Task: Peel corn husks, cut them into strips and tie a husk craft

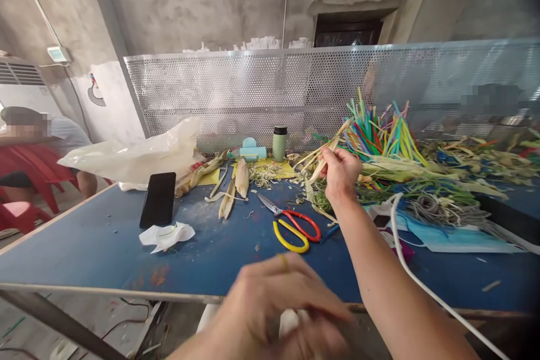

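Note:
My right hand [340, 174] reaches out over the table and is closed on a pale dried corn husk [324, 165], pinched between thumb and fingers. Long strips of the husk stick out to the upper right and lower left of the fist. Close to the camera, at the table's front edge, my left hand [278, 306] is smeared by motion, its fingers bent and a ring on one finger. Whether it holds anything I cannot make out. Between the hands lie scissors [295, 225] with one red and one yellow handle. More husk pieces [234, 191] lie beyond them.
Colourful pipe cleaners [379, 135] stand behind a heap of green and dry strands at right. A green bottle [279, 144], a black phone [158, 199], crumpled tissue [167, 236], a plastic bag [139, 152] and a white cable [400, 253] are on the table. A perforated metal screen [236, 95] stands behind.

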A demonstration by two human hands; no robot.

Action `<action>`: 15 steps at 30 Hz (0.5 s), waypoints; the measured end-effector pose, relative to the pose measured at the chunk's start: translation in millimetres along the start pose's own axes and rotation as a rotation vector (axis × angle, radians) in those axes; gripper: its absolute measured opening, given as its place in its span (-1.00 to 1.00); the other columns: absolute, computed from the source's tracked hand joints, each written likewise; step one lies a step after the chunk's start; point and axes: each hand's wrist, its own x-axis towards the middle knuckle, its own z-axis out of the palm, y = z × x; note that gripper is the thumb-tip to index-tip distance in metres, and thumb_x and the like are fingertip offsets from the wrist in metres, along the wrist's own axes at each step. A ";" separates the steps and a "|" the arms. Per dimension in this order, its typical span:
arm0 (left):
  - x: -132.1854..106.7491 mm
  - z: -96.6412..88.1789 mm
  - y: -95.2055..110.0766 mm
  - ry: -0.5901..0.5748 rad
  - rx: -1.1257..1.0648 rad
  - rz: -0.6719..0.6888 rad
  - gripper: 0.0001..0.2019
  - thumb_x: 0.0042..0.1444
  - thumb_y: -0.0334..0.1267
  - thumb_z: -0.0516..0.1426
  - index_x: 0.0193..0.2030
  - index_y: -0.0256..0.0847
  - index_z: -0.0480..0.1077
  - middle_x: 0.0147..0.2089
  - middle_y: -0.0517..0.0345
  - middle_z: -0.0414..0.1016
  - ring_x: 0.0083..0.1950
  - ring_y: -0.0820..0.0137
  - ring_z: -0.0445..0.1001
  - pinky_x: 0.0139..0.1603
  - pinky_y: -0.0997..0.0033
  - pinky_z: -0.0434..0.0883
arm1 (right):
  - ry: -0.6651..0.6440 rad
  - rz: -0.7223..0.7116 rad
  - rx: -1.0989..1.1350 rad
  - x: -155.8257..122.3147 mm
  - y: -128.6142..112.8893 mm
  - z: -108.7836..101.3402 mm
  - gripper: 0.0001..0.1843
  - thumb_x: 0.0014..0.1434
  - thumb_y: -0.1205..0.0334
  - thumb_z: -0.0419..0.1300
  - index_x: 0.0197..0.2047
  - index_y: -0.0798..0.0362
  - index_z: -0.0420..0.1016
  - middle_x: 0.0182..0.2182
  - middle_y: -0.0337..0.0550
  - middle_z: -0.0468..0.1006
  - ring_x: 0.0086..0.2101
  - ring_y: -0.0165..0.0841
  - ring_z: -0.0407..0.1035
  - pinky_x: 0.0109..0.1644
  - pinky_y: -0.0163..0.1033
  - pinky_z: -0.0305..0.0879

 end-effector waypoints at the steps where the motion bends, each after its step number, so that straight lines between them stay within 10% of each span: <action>1: 9.1 -16.9 -8.5 0.010 0.110 -0.018 -0.74 0.28 -0.19 0.04 -0.06 -0.10 0.53 -0.13 -0.02 0.53 -0.12 0.30 0.49 -0.12 0.33 0.45 | 0.003 -0.003 -0.004 0.1 -0.2 0.3 -0.82 -0.06 0.24 0.29 -0.57 0.07 0.38 -0.68 -0.33 0.37 -0.74 -0.54 0.06 -0.74 -0.36 -0.04; 8: -15.1 -147.9 -73.1 0.291 1.096 -0.502 -0.68 0.28 -0.21 -0.08 -0.13 -0.08 0.51 -0.05 0.00 0.49 -0.15 0.21 0.49 -0.22 0.31 0.36 | -0.035 -0.018 -0.056 -4.4 -3.2 4.6 -0.78 -0.02 0.21 0.28 -0.59 0.06 0.36 -0.69 -0.33 0.35 -0.75 -0.55 0.06 -0.74 -0.37 -0.02; 15: -35.1 -153.5 -76.0 0.102 1.074 -0.656 -0.70 0.26 -0.19 -0.04 -0.11 -0.11 0.51 -0.03 0.00 0.50 -0.18 0.21 0.50 -0.25 0.32 0.32 | -0.074 -0.026 -0.087 -8.6 -0.2 5.6 -0.77 -0.01 0.20 0.30 -0.58 0.06 0.37 -0.71 -0.34 0.32 -0.75 -0.55 0.04 -0.74 -0.37 -0.03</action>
